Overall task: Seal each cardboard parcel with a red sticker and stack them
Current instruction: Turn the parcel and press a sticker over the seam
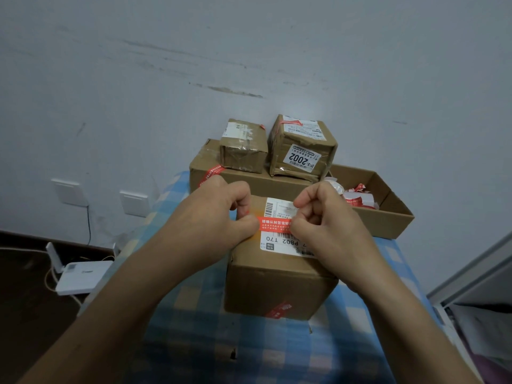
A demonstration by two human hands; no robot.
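Pinches a red sticker (274, 224) at its ends with left hand (221, 214) and right hand (328, 221), fingers curled, across the label atop the nearest cardboard parcel (277, 284). Possibly touching the label already; hard to tell. Rests on checked cloth (191, 317), before stacked parcels (302, 151), beside an open tray (393, 217).

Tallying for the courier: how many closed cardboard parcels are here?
4. The front parcel nearest the camera; a wide flat parcel behind it; on that, a small left parcel and the 2002-labelled parcel. The open box at right isn't counted; more could hide behind.
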